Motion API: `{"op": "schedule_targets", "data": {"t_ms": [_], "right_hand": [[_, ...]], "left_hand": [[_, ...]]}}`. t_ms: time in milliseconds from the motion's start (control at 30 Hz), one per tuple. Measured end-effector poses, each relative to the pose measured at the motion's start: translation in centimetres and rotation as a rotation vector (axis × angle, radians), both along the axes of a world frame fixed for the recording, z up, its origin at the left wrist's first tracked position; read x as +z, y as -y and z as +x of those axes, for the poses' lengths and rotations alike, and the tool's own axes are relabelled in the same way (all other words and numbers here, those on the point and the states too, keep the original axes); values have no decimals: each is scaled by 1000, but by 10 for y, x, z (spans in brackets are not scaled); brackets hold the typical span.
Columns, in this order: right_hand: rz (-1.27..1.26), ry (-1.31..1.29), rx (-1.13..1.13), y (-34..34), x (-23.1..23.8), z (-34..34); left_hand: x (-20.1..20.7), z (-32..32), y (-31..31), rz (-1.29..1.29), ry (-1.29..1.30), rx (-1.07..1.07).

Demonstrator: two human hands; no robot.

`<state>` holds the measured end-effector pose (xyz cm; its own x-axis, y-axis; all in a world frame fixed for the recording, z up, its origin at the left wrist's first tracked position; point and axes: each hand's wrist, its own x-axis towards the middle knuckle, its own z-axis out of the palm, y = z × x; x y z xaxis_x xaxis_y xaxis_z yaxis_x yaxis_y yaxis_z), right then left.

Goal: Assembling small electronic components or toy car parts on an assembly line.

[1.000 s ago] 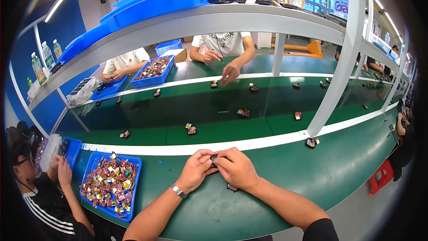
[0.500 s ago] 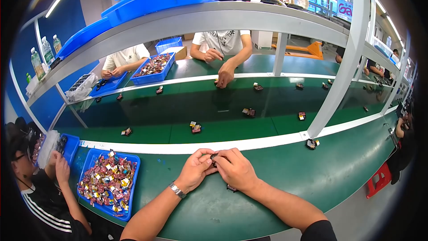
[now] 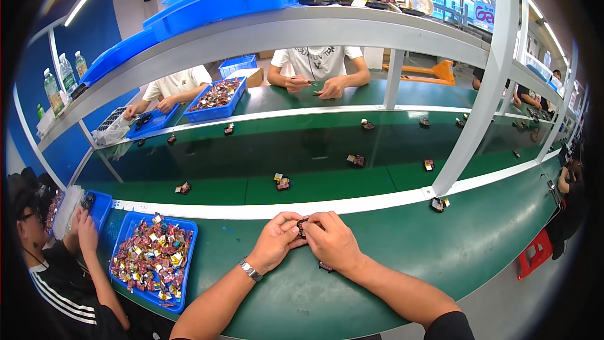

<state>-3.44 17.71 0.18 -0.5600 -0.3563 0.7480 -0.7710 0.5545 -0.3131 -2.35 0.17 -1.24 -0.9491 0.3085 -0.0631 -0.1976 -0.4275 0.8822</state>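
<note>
My left hand (image 3: 277, 242) and my right hand (image 3: 332, 241) meet over the green bench, both closed on a small black electronic part (image 3: 302, 229). Its lower side and most of its outline are hidden behind my fingers. The right thumb and fingers press on it from above while the left fingers cradle it. Beneath my right wrist, a second small dark part (image 3: 325, 267) lies on the bench, partly covered. To the left stands a blue tray (image 3: 194, 239) heaped with small reddish circuit pieces bearing white and yellow patches.
Beyond a white rail (image 3: 251, 211) runs a green conveyor belt (image 3: 239, 151) with several small parts spaced along it. A dark part (image 3: 438, 204) sits by the metal post (image 3: 478, 101) at right. Co-workers sit at left, across and far right. Blue trays (image 3: 220, 3) rest on the overhead shelf.
Parts on the belt have shifted slightly to the right. The co-worker across has drawn a hand back from the belt. My hands stay nearly in place on the black part.
</note>
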Motion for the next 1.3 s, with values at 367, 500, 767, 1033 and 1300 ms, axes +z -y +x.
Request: {"op": "schedule_targets", "data": {"t_ms": [367,500,767,1033,1300], "right_hand": [[-35,192,166,-13,11,-6],[-15,223,187,-19,12,-8],[-93,351,197,-20,5,-13],[-112,445,248,-26,5,-17],[-137,496,396,-31,2,-22]], "left_hand": [[1,1,-1,36,-45,-3],[-2,-1,-1,31,-62,0],[0,1,-1,-63,-125,-14],[1,0,-1,-92,-100,-20],[-8,-2,4,-10,-64,-112]]}}
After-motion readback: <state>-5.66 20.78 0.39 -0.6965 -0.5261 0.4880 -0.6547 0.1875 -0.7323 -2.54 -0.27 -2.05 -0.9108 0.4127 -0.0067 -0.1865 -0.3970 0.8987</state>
